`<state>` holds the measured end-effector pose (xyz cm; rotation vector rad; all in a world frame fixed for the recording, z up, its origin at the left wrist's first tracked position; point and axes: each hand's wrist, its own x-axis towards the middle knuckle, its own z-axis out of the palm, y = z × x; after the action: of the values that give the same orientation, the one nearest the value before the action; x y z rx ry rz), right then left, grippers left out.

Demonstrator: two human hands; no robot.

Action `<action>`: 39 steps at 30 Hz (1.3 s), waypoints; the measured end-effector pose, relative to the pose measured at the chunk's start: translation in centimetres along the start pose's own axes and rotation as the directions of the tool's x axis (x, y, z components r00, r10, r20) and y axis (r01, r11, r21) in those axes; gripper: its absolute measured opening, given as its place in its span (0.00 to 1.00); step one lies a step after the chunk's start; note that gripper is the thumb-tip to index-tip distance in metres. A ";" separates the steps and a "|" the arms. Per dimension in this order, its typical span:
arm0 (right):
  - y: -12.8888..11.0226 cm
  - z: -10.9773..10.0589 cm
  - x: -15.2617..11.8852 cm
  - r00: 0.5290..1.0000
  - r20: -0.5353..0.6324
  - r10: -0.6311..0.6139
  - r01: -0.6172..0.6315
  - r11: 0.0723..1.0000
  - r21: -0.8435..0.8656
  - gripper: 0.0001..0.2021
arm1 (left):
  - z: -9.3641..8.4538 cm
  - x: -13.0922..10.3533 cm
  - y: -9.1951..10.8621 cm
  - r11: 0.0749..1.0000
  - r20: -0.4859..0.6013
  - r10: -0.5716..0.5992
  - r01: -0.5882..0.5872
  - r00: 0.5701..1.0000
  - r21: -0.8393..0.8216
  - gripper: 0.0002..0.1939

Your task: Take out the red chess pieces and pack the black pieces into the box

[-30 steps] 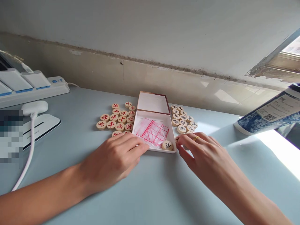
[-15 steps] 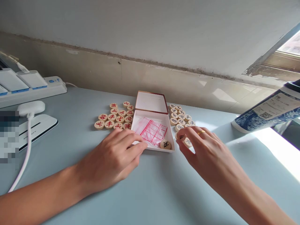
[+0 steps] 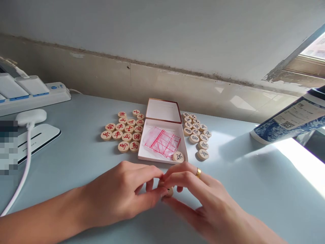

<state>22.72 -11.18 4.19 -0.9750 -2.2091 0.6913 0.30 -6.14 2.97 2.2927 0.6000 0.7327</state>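
In front of the box, my left hand (image 3: 129, 189) and my right hand (image 3: 200, 193) meet at the fingertips. Both pinch a round wooden Chinese chess piece (image 3: 169, 192); fingers hide much of it, and I cannot tell if a second piece is there. Just beyond lies an open white box (image 3: 162, 162) with its lid (image 3: 163, 110) folded back. Inside are a red-lined folded plastic sheet (image 3: 164, 142) and one black-marked piece (image 3: 178, 156). Red-marked pieces (image 3: 123, 146) lie to its left, black-marked pieces (image 3: 194, 139) to its right.
A blue-and-white patterned cup (image 3: 289, 117) leans at the right, near a sunlit patch. On the left are a white power strip (image 3: 35, 100), a white charger with its cable (image 3: 30, 117), and a white flat device (image 3: 42, 139). A wall (image 3: 157, 74) stands behind the table.
My right hand has moved left and nearer from the black-marked pieces, bringing a piece. My left hand has drawn back from the box and now touches that piece too.
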 end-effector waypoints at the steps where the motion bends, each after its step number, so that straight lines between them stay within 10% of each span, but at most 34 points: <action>1: 0.1 0.1 0.1 1.000 -0.002 0.010 -0.009 1.000 0.010 0.13 | 0.0 0.0 -0.1 1.000 -0.002 -0.007 0.007 1.000 -0.015 0.05; 14: -0.4 -0.8 1.2 0.877 0.240 0.415 -0.479 0.721 0.501 0.13 | -0.6 -0.1 -0.7 0.916 -0.040 0.314 -0.292 0.948 0.275 0.08; 24: 0.1 -0.3 1.2 0.913 0.115 0.392 -0.382 0.718 0.582 0.02 | -0.4 0.2 -0.6 0.934 -0.034 0.279 -0.263 0.960 0.243 0.15; 39: 0.2 -0.8 1.2 0.855 0.250 0.455 -0.514 0.674 0.531 0.11 | -0.6 0.2 -1.0 0.923 -0.035 0.294 -0.274 0.955 0.269 0.06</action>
<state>22.74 -9.99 4.98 -1.2084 -1.6077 1.5873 -0.18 -5.05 2.75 2.6437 0.4194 0.9267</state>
